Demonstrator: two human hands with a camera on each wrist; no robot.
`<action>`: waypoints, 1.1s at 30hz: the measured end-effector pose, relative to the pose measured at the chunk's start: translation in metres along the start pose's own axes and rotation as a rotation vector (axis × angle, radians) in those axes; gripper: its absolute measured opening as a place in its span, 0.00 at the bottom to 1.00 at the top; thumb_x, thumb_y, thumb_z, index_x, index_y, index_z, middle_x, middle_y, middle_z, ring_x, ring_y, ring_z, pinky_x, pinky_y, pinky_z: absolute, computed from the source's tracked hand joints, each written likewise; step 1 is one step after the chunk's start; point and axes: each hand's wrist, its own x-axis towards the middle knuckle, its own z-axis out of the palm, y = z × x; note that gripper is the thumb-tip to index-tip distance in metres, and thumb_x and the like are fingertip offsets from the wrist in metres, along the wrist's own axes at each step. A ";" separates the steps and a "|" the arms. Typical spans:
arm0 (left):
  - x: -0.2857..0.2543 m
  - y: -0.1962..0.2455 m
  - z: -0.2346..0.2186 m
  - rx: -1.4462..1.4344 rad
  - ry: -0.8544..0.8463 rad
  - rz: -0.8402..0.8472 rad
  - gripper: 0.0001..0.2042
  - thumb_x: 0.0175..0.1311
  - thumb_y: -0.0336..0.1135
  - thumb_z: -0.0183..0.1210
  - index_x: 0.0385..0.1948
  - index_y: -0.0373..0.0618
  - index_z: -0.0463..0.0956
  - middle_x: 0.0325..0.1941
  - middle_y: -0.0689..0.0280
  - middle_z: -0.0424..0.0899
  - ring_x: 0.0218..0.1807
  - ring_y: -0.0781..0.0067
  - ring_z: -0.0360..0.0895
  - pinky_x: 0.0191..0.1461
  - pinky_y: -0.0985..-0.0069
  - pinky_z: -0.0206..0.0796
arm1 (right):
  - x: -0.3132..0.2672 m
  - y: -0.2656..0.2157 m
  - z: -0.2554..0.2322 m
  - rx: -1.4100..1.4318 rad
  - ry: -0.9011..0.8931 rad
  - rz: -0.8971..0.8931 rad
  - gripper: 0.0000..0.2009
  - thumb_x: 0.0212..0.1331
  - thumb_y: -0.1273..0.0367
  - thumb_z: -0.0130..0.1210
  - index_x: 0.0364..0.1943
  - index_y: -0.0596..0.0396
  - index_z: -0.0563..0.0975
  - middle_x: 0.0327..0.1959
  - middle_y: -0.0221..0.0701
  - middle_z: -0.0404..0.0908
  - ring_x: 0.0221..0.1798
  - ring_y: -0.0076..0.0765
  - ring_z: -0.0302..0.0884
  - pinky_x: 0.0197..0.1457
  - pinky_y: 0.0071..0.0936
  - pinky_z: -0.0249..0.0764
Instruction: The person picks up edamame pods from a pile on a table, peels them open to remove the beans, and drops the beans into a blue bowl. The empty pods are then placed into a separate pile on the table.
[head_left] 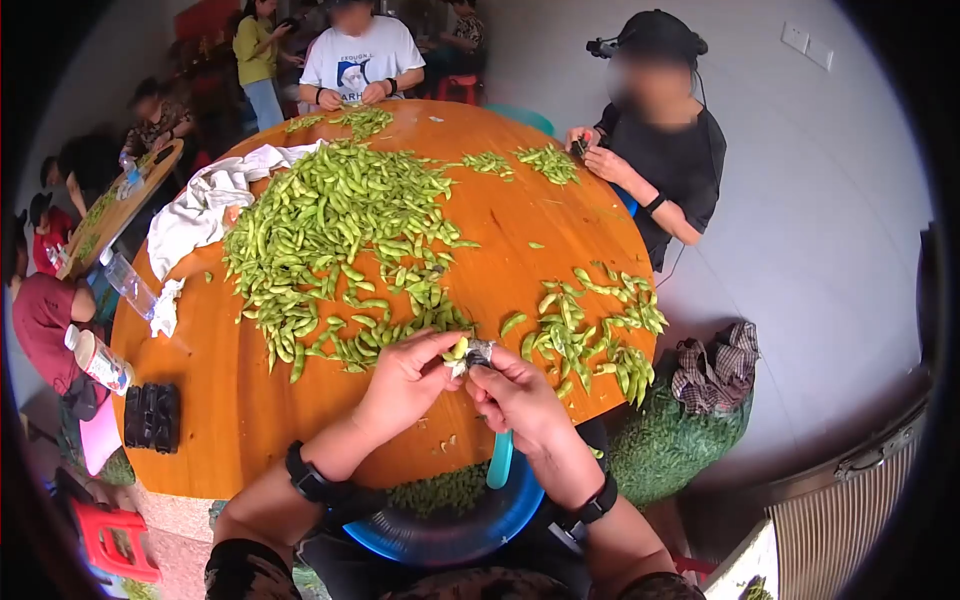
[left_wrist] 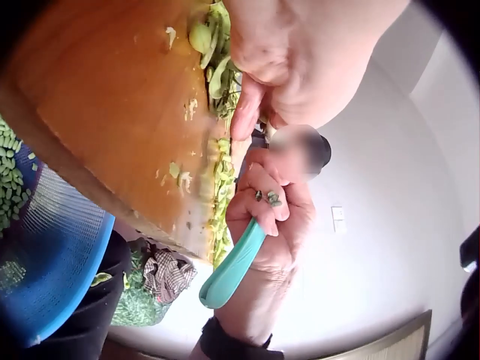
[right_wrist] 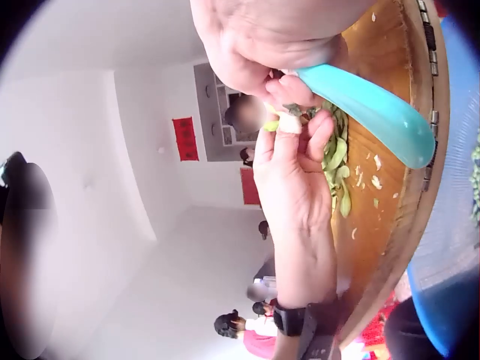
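Over the near edge of the round table, my left hand [head_left: 405,385] pinches a green soybean pod [head_left: 458,348] between thumb and fingertips. A white wrap [right_wrist: 290,122] shows at those fingertips in the right wrist view. Close against it, my right hand [head_left: 525,400] grips a tool by its turquoise handle [right_wrist: 375,112], which sticks out below the palm. The tool's working end is hidden among the fingers. A large heap of pods [head_left: 330,220] lies beyond the left hand, and a smaller pile [head_left: 590,330] lies beyond the right.
A blue basin [left_wrist: 75,292] with shelled green beans [left_wrist: 7,180] sits below the table edge. White cloth [head_left: 205,205], bottles [head_left: 100,360] and a black package [head_left: 152,418] are at the left of the wooden table [head_left: 220,400]. People [head_left: 665,150] sit around; a full sack [head_left: 680,440] stands right.
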 end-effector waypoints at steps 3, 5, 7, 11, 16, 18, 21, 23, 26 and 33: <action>0.003 -0.001 -0.004 -0.183 -0.053 -0.099 0.16 0.64 0.18 0.53 0.53 0.39 0.76 0.43 0.66 0.80 0.38 0.76 0.81 0.42 0.79 0.77 | 0.006 -0.002 -0.011 0.191 -0.092 0.153 0.04 0.66 0.71 0.50 0.41 0.51 0.75 0.23 0.21 0.70 0.16 0.13 0.57 0.15 0.12 0.49; 0.004 -0.004 -0.012 -0.324 -0.126 -0.238 0.16 0.65 0.21 0.53 0.54 0.41 0.75 0.50 0.62 0.81 0.39 0.72 0.83 0.45 0.74 0.79 | 0.009 -0.002 -0.021 0.246 -0.133 0.191 0.05 0.65 0.71 0.50 0.42 0.51 0.75 0.24 0.22 0.70 0.16 0.13 0.57 0.15 0.12 0.49; 0.006 -0.003 -0.016 -0.408 -0.136 -0.307 0.16 0.66 0.22 0.53 0.55 0.41 0.75 0.51 0.60 0.81 0.38 0.70 0.84 0.43 0.73 0.80 | 0.008 -0.002 -0.024 0.296 -0.172 0.236 0.08 0.64 0.71 0.51 0.46 0.50 0.74 0.24 0.23 0.71 0.17 0.14 0.57 0.15 0.12 0.50; 0.007 -0.007 -0.027 -0.556 -0.198 -0.425 0.16 0.66 0.28 0.56 0.56 0.40 0.73 0.49 0.56 0.81 0.36 0.66 0.84 0.41 0.71 0.81 | 0.014 0.002 -0.042 0.423 -0.284 0.327 0.09 0.64 0.71 0.52 0.47 0.50 0.74 0.25 0.23 0.71 0.17 0.14 0.57 0.15 0.13 0.51; 0.011 -0.004 -0.026 -0.627 -0.294 -0.483 0.19 0.67 0.33 0.57 0.58 0.41 0.70 0.46 0.57 0.82 0.33 0.68 0.83 0.40 0.73 0.80 | 0.007 -0.002 -0.034 0.202 -0.126 0.269 0.06 0.64 0.70 0.52 0.43 0.50 0.76 0.23 0.22 0.71 0.17 0.14 0.59 0.14 0.14 0.52; 0.008 -0.001 -0.015 -0.438 -0.248 -0.366 0.19 0.68 0.33 0.55 0.59 0.41 0.68 0.42 0.60 0.82 0.31 0.72 0.82 0.37 0.76 0.78 | 0.004 0.000 -0.025 0.088 -0.075 0.189 0.05 0.65 0.71 0.52 0.42 0.51 0.76 0.23 0.22 0.71 0.18 0.14 0.60 0.15 0.14 0.54; 0.006 0.000 -0.009 -0.161 -0.218 -0.306 0.17 0.71 0.32 0.51 0.59 0.40 0.68 0.39 0.62 0.82 0.29 0.76 0.81 0.33 0.78 0.76 | -0.003 0.005 -0.004 -0.034 0.020 0.058 0.05 0.66 0.71 0.50 0.41 0.51 0.77 0.23 0.21 0.71 0.19 0.13 0.62 0.17 0.14 0.56; 0.004 0.001 -0.010 -0.095 -0.189 -0.275 0.15 0.73 0.32 0.45 0.58 0.38 0.67 0.36 0.62 0.82 0.29 0.76 0.81 0.31 0.78 0.75 | -0.007 0.004 0.006 -0.068 0.081 -0.008 0.06 0.67 0.72 0.49 0.42 0.52 0.77 0.23 0.19 0.71 0.20 0.12 0.63 0.21 0.12 0.57; 0.004 -0.006 -0.011 -0.123 -0.232 -0.309 0.15 0.75 0.34 0.41 0.55 0.36 0.68 0.36 0.61 0.82 0.30 0.74 0.81 0.31 0.78 0.75 | -0.009 0.008 0.017 -0.072 0.125 -0.105 0.06 0.67 0.73 0.49 0.41 0.52 0.77 0.23 0.19 0.71 0.20 0.11 0.62 0.20 0.12 0.57; 0.003 0.002 -0.012 -0.043 -0.274 -0.345 0.11 0.73 0.32 0.39 0.45 0.38 0.70 0.28 0.67 0.75 0.26 0.80 0.70 0.30 0.82 0.65 | -0.010 0.020 0.008 0.009 0.080 -0.085 0.05 0.67 0.73 0.50 0.40 0.51 0.78 0.22 0.20 0.72 0.18 0.11 0.62 0.17 0.13 0.55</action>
